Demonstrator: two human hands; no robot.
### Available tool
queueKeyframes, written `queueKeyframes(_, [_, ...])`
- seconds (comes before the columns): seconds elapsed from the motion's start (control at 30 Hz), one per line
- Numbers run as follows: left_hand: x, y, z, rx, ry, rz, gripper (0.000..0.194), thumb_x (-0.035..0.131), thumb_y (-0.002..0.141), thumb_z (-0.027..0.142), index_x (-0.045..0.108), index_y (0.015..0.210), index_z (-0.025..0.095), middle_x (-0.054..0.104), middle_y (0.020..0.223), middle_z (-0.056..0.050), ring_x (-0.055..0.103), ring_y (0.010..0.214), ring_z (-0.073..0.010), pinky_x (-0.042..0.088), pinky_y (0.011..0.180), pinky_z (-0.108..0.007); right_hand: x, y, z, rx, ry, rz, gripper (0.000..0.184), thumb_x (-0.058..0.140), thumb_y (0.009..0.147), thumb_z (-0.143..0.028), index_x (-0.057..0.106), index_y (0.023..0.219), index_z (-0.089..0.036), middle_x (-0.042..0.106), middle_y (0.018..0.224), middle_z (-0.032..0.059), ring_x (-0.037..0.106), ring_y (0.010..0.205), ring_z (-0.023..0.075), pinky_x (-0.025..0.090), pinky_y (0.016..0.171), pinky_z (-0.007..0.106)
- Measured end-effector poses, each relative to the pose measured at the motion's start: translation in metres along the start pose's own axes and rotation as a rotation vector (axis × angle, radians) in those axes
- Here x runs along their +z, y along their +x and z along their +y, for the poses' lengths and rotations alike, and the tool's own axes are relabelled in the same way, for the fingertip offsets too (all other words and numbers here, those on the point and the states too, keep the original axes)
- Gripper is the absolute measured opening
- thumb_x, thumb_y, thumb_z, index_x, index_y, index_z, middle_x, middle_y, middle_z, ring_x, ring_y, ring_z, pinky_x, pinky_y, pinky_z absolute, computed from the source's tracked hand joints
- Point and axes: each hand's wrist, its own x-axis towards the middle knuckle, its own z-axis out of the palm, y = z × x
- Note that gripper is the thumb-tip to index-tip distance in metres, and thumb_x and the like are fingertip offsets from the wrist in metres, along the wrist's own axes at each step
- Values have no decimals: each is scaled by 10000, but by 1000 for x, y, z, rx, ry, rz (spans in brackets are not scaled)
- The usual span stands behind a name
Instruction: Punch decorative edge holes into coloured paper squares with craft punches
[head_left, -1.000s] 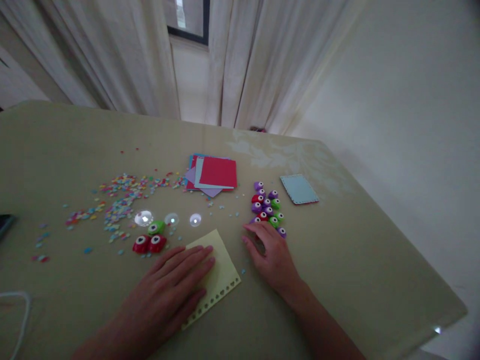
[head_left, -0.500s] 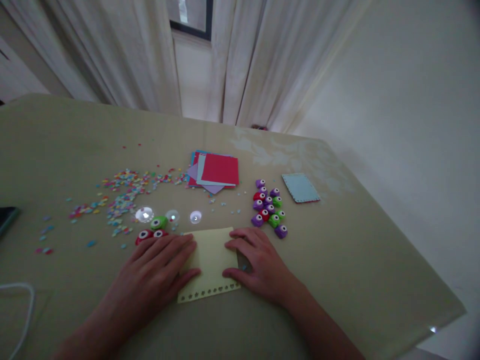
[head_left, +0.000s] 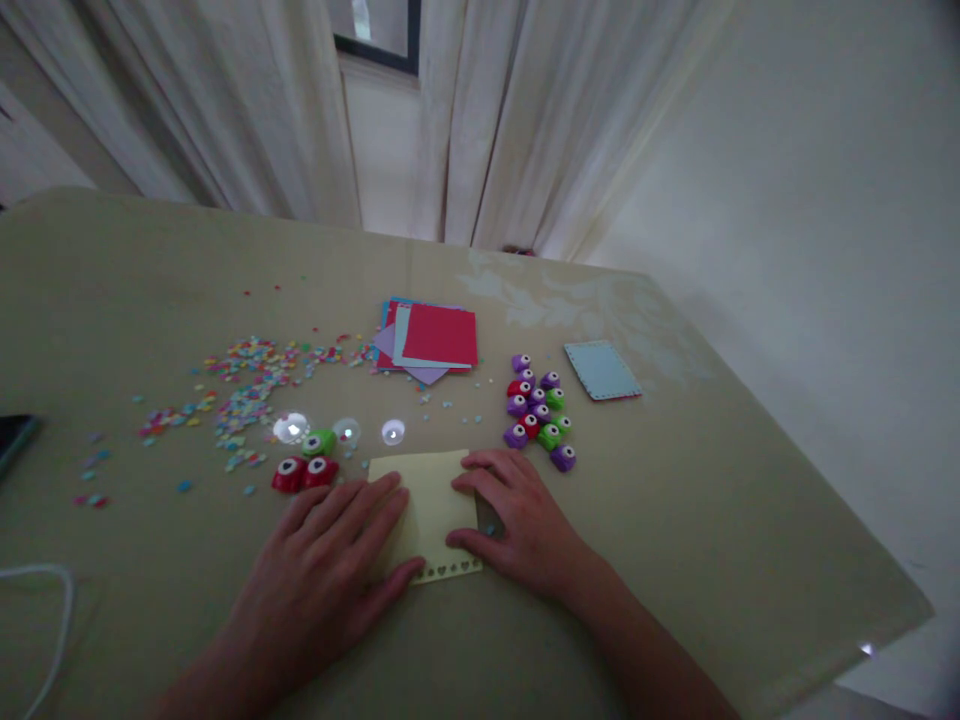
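- Left hand (head_left: 322,560) is laid out flat with fingers stretched over the left part of a yellow sheet (head_left: 439,505), thumb down on its near edge. Right hand (head_left: 521,525) has its fingers and thumb spread apart, tips at the sheet's right side; doesn't look like it's pinching anything.
- Big table (head_left: 675,520) under all of it, greenish beige, with a pale leafy pattern (head_left: 570,290) toward the far edge.
- Long whitish curtains (head_left: 270,110) hang behind the table.
- White cable (head_left: 66,610) curves in at the lower left, well apart from the hands.
- Stack of coloured paper (head_left: 439,336) lies beyond the yellow sheet: red on top, then light blue, purple and more red poking out.
- Yellow sheet sits right between the hands, flat on the table, with a row of cutout shapes, hearts included, along the near edge. Left end of that row is covered.
- Light blue card (head_left: 603,370) lies off to the right, with little notches round its border.
- Two red punches (head_left: 288,475) and a green punch (head_left: 319,443) huddle just past the left hand.
- Smaller-looking purple, red and green punches (head_left: 540,412) cluster just past the right hand.
- Tiny confetti bits (head_left: 251,400) everywhere, mostly far left.
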Motion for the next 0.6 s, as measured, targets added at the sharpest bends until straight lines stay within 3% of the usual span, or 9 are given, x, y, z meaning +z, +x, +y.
queueKeyframes(0.2, [-4,3,1,3,-7,-10,504,694,1003,493,699,1375,152,778,1335,-138,720,1132,-356,437,1012,-504,-2,1,1,-4,-8,-16,484,883,911,-474,713,1272,-201,686,1403,128,606,1323,301,411,1208,466])
queueKeyframes(0.4, [-2,-2,-1,-4,-15,-35,493,672,1008,461,689,1420,190,757,1412,-124,721,1199,-343,442,1044,-489,-3,-5,-8,48,-25,-54,760,969,766,-571,683,1361,-196,638,1498,152,555,1409,345,379,1256,501])
queueKeyframes(0.6, [-3,-5,-2,0,1,-40,536,686,997,485,675,1455,206,734,1466,-94,715,1220,-345,453,1037,-502,-14,-8,-12,133,35,-155,771,981,790,-430,656,1457,-218,579,1603,142,513,1489,332,390,1272,509])
